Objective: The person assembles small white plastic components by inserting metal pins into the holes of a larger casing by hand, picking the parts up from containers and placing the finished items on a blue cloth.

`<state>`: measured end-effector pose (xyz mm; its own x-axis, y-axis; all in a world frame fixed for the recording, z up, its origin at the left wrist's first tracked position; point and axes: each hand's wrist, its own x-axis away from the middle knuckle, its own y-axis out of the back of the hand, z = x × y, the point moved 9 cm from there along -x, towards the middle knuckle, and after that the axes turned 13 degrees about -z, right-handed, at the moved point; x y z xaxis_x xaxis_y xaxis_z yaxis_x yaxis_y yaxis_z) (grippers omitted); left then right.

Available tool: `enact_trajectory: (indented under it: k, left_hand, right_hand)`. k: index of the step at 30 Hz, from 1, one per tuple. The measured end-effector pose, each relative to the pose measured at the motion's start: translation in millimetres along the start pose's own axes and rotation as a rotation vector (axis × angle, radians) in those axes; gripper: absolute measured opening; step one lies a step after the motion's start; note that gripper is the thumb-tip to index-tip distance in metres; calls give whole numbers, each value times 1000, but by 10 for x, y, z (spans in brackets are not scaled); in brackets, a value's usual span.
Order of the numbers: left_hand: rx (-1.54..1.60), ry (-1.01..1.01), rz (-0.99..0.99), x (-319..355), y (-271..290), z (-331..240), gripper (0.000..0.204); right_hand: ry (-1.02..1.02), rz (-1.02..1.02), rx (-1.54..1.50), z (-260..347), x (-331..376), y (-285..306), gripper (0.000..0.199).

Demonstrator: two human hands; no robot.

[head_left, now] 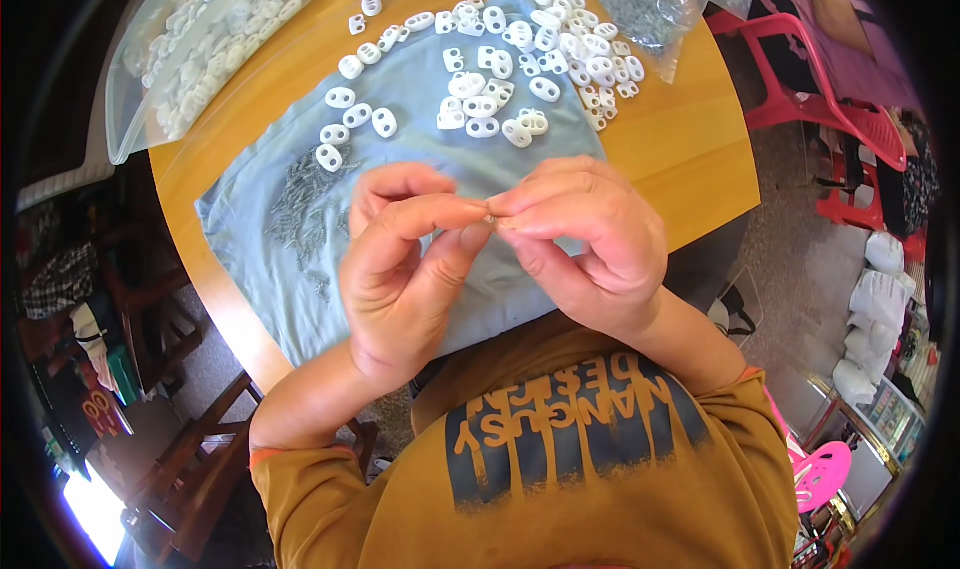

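My left hand (405, 254) and my right hand (590, 244) meet over the near part of a light blue cloth (240, 204). Thumb and forefinger of each are pinched together, tip against tip. Between the fingertips shows a tiny pale bit (490, 218), mostly hidden and too small to name. Left of my left hand lies a loose pile of thin metal pieces that look like small springs (300, 209). Beyond my hands, many white two-holed oval plastic pieces (482, 127), resembling cord locks, are scattered over the cloth.
More white pieces fill a clear plastic bag (215, 44) at the far left of the wooden table (690, 159). A clear bag of small grey metal parts (645, 9) lies far right. Beyond the table's right edge stands a red plastic chair (790, 79), with another person near it.
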<state>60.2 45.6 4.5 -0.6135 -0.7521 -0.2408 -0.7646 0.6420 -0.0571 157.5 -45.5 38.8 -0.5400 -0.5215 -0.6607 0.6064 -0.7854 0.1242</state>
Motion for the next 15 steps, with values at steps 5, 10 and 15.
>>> enact_trajectory:
  k: [5, 10, 15]
  left_hand:
    - [19, 72, 17, -2, 4, -19, 17]
    - [120, 185, 11, 7, -16, 42, 15]
    - [197, 248, -17, 15, -28, 63, 16]
  right_hand:
    - [40, -24, 8, 19, 7, 26, 27]
    - [80, -41, 3, 25, -16, 59, 26]
    - [122, -38, 39, 69, -13, 46, 26]
